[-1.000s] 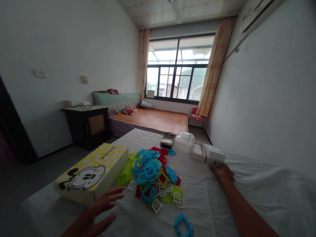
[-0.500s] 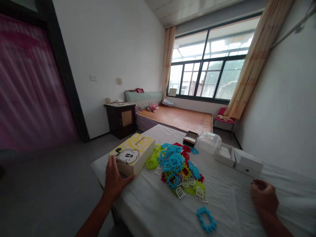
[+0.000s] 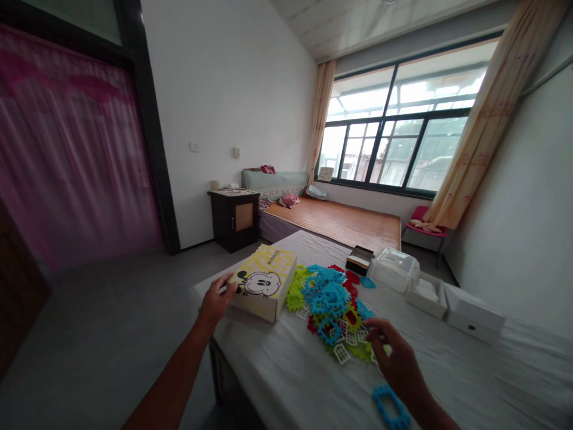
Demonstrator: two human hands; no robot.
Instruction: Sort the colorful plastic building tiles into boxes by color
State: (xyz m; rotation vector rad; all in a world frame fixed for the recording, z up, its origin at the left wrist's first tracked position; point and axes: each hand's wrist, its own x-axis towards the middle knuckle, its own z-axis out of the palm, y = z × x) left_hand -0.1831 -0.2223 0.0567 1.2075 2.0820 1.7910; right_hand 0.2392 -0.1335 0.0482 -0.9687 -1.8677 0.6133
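My left hand grips the left end of a yellow and white cardboard box with a cartoon dog face on its lid. The box lies on the cloth-covered table, beside a heap of plastic building pieces. Blue gear-edged pieces are on top of the heap, with green pieces, red pieces and white lattice window pieces around them. My right hand hovers at the heap's near right side, fingers bent and apart, nothing visible in them. A single blue frame piece lies below it.
Behind the heap stand an open black box, a clear plastic container, an open white box and a closed white box. The table's left edge drops to the floor. A bed is beyond the table.
My right hand has come left from the table's right side to the heap. The box has turned and shifted slightly right, my left hand moving up onto its left end. The view has swung left.
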